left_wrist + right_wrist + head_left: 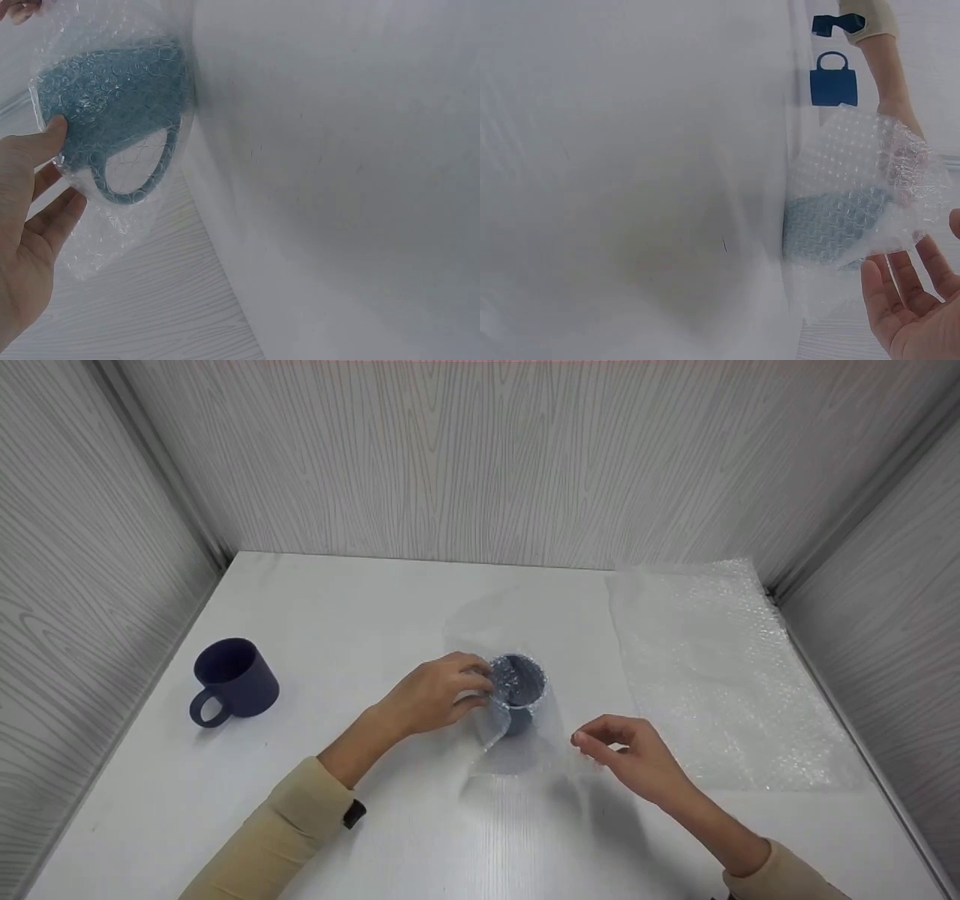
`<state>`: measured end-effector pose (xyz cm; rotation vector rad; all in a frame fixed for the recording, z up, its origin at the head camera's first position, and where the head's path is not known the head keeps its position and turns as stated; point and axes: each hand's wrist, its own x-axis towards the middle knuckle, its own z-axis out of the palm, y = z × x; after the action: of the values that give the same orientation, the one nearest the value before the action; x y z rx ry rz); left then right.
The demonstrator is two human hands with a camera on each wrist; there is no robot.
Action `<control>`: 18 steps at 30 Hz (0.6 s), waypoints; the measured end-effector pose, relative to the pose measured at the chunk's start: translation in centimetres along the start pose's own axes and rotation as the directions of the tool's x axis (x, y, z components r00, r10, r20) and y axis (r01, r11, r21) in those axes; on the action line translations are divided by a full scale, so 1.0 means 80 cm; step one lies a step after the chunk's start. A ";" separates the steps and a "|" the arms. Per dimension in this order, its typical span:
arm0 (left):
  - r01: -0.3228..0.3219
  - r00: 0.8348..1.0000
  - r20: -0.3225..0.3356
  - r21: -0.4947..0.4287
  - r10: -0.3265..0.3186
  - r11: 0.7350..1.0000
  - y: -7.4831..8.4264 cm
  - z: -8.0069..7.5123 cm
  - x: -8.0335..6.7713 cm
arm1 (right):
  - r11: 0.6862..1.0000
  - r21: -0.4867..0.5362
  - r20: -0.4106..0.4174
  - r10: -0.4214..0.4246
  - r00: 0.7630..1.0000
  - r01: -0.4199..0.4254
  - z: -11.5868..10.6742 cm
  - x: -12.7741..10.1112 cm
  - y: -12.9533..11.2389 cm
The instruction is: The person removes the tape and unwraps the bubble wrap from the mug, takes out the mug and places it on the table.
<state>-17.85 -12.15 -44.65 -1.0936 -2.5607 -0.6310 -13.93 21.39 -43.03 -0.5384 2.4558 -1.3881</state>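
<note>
A light blue mug (112,90) stands upright on the table, wrapped in clear bubble wrap (847,150). In the left wrist view its handle shows through the plastic. From the mug's left side my left hand (442,690) holds the wrap against it, thumb near the rim and fingers curled beneath the plastic. Right of the mug, my right hand (626,754) pinches the loose edge of the wrap between thumb and index finger, apart from the mug itself. The right wrist view shows that hand's other fingers (907,281) spread below the wrap.
To the left, a dark blue mug (244,682) stands unwrapped, its handle toward the front left. A large flat bubble wrap sheet (720,675) covers the table's right side. Wood-grain panels (420,457) enclose the white table (337,600) at the back and both sides.
</note>
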 end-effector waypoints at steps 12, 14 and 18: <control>0.002 1.000 -0.005 -0.007 -0.002 1.000 0.001 -0.001 0.000 | 0.997 -0.070 0.041 -0.039 0.998 0.042 0.008 -0.008 0.008; 0.005 1.000 -0.003 -0.005 -0.005 1.000 0.002 -0.001 0.000 | 0.995 -0.078 0.043 -0.064 0.997 0.067 0.009 -0.010 0.011; 0.011 1.000 -0.001 0.009 -0.011 1.000 0.002 -0.001 0.000 | 0.991 -0.068 0.039 -0.111 0.993 0.113 0.011 -0.013 0.016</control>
<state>-17.68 -12.10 -44.54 -1.0763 -2.5680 -0.6217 -12.87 21.83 -44.54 -0.7206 2.4884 -1.3259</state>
